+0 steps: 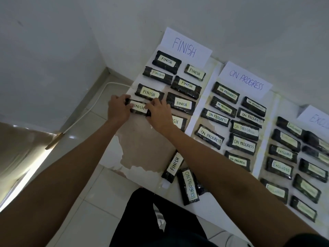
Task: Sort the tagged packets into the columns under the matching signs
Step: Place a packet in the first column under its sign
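Bare and reaching forward, the left forearm [71, 166] and right forearm [222, 172] stretch from the lower corners out over the white tabletop [142, 139], whose surface is peeled to brown near its left edge. Dark trousers [151, 220] show below the near edge.

Along the far edge three paper signs lean on the wall: the FINISH sign [185, 45] at the left, the ON PROGRESS sign [246, 80] in the middle and the EXCLUDED sign [315, 118], partly cut off, at the right. Under each sign dark packets with matching tags lie in two rough rows.

Near the near edge two packets lie apart from the columns, side by side and turned lengthwise: the loose FINISH packet [173, 164] and, just right of it, the loose ON PROGRESS packet [189, 186].

At the left edge, in the left row under the FINISH sign and just nearer than another FINISH packet, lies the held FINISH packet [138, 108]. The left hand [118, 108] pinches its left end with curled fingers, and the right hand [158, 115] grips its right end the same way.

A white cable [92, 102] runs along the floor beyond the left edge.
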A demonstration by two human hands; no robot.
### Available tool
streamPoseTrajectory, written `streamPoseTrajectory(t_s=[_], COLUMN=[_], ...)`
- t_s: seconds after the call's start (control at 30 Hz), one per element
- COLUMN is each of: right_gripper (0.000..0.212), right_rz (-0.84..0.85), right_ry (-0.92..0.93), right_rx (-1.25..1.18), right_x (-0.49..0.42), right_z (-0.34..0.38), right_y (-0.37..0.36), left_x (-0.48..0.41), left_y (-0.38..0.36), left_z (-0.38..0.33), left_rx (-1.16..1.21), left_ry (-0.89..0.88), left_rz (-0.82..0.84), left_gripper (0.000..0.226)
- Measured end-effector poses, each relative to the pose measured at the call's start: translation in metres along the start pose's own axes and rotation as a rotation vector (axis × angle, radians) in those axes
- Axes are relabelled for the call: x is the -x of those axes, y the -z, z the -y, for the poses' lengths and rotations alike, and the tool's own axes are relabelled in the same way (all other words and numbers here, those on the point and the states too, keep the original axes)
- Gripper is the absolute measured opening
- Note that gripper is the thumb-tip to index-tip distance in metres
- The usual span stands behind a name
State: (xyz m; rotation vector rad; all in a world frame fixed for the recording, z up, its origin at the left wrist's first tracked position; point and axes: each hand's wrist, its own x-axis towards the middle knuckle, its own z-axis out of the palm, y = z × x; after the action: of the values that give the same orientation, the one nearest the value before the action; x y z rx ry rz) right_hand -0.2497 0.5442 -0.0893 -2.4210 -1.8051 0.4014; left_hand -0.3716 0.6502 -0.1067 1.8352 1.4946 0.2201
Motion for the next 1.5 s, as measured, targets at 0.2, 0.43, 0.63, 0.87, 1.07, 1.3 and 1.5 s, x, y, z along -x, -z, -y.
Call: streamPoseTrajectory(t_s=[0.2, 0.43, 0.63, 0.87, 1.07, 1.3, 1.5], right_gripper=[0.046, 0.039, 0.045, 0.049, 0.055, 0.042, 0.051], right_rz=[0.009, 0.343, 0.417, 0.408, 0.479, 0.299, 0.265], right_ry=[0.059, 0.213, 0.371, 0.365, 0.320, 0.007, -0.151], right_rx=[-0.084, -0.167, 0.132, 0.288, 0.231, -0.162, -0.165], right_x=[0.016, 0.087, 0.152, 0.153, 0.145, 0.127, 0.113], right_z=[-0.008, -0.041, -0.074, -0.072, -0.067, -0.063, -0.045], right_y=[0.021, 0.046, 0.025, 0.028, 0.033, 0.038, 0.016], left_x=[0.025, 0.097, 0.173, 0.205, 0.211, 0.190, 0.148], left_y=[0.005, 0.000, -0.035, -0.050, -0.050, -0.037, -0.042], left_z=[-0.010, -0.011, 0.002, 0.015, 0.001, -0.029, -0.014], left_rx=[-0.157, -0.110, -0.091, -0.077, -0.065, 0.043, -0.169], left_ry=[-0.126, -0.406, -0.458, -0.381, -0.225, -0.167, -0.308], left_rz=[-0.040, 0.237, 0.414, 0.441, 0.445, 0.282, 0.376], left_gripper=[0.048, 0.026, 0.029, 0.030, 0.043, 0.057, 0.069])
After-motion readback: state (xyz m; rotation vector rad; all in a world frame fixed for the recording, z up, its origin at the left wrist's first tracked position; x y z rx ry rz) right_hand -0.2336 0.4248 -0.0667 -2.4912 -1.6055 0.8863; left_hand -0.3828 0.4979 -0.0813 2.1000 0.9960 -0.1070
